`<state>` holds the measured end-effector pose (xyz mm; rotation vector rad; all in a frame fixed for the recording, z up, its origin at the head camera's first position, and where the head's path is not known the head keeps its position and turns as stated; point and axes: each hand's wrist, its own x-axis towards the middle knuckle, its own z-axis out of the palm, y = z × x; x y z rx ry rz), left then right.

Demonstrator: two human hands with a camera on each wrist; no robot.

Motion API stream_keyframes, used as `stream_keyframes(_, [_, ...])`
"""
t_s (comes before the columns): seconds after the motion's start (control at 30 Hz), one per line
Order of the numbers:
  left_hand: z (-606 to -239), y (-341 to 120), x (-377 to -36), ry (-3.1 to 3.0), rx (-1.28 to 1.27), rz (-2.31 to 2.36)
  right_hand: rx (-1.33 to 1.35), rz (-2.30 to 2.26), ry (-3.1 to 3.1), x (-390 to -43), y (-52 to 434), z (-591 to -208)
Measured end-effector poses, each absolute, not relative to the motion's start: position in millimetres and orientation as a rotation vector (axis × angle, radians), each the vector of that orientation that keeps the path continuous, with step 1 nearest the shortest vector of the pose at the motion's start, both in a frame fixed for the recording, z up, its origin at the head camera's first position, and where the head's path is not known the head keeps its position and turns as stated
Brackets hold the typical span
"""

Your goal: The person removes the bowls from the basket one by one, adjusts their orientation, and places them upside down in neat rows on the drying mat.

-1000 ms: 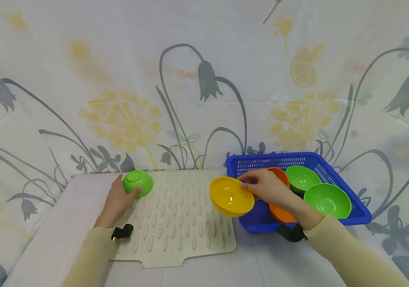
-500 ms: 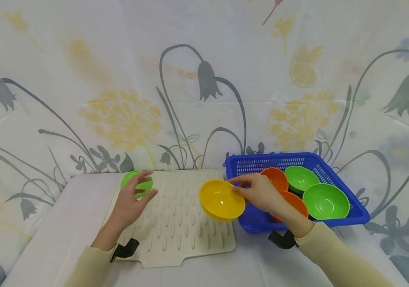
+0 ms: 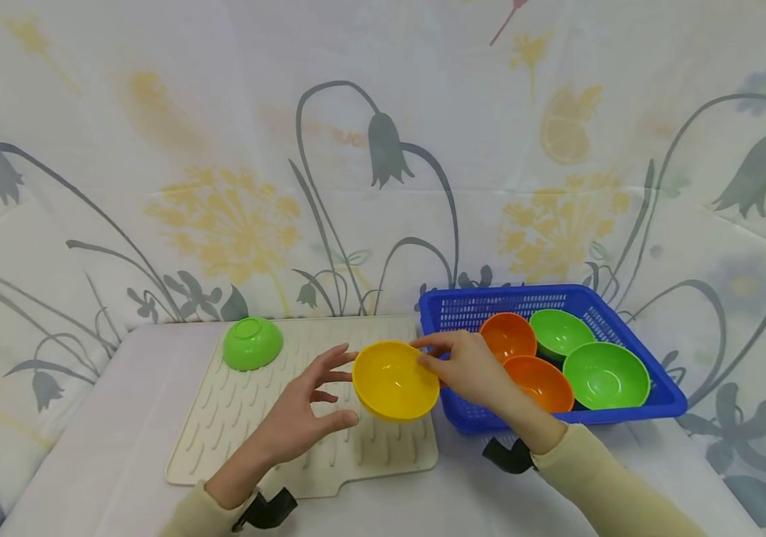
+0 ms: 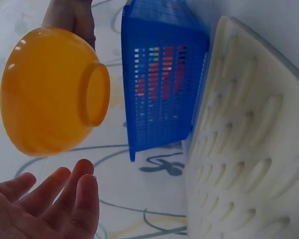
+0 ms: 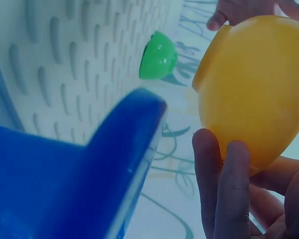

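My right hand [image 3: 470,367] pinches the rim of a yellow bowl [image 3: 395,380] and holds it above the right part of the cream ribbed drying mat [image 3: 255,425]. The bowl also shows in the left wrist view [image 4: 52,97] and the right wrist view [image 5: 254,84]. My left hand [image 3: 309,410] is open, fingers spread, just left of the yellow bowl and close to touching it. A small green bowl [image 3: 252,343] lies upside down on the mat's far left corner.
A blue plastic basket [image 3: 624,313] stands right of the mat and holds two orange bowls [image 3: 507,335] and two green bowls [image 3: 606,374]. A flower-patterned cloth covers the table and the wall behind.
My left hand let go of the green bowl and moved right toward the yellow bowl. My right hand carried the yellow bowl leftward from the basket over the mat.
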<state>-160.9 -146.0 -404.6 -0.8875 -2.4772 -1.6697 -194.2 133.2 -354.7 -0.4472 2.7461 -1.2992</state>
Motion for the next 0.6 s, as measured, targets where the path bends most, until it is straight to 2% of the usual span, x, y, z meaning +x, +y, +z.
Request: stream_keyframes(0.6, [-410,-134,-160,-2.524,-0.801,-1.77,-0.347,-1.325,2.744,-183,123,-361])
